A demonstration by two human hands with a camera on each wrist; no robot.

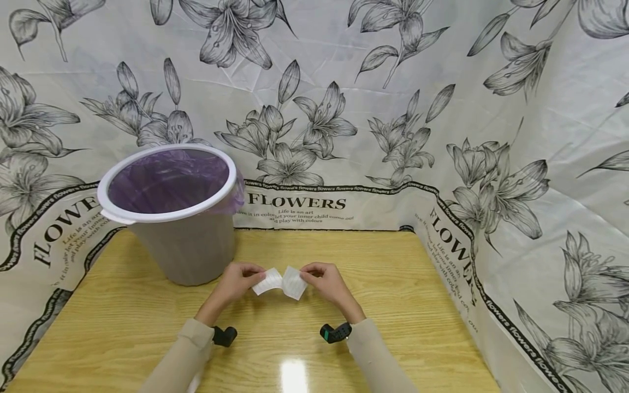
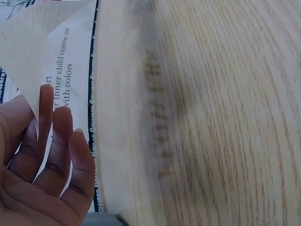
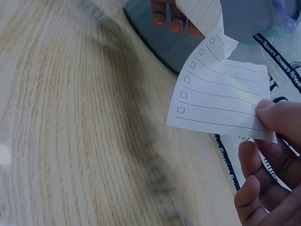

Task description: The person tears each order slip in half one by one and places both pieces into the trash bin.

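A small white checklist sheet (image 1: 295, 283) with ruled lines and little boxes is held up over the table between both hands. In the right wrist view the sheet (image 3: 221, 92) has a ragged tear partway across its middle, and its two halves still join along the side with the boxes. My left hand (image 1: 241, 279) pinches the left half between thumb and index finger, the other fingers of that hand (image 2: 47, 165) loosely bent. The right hand (image 1: 326, 279) grips the outer corner of the other half, thumb on top.
On the left of the wooden table (image 1: 403, 305) stands a grey bin (image 1: 196, 251) with a white rim and a purple bag liner (image 1: 167, 180). Flower-printed cloth (image 1: 314, 125) hangs behind the table and along its sides. A black device (image 1: 336, 332) sits on each wrist.
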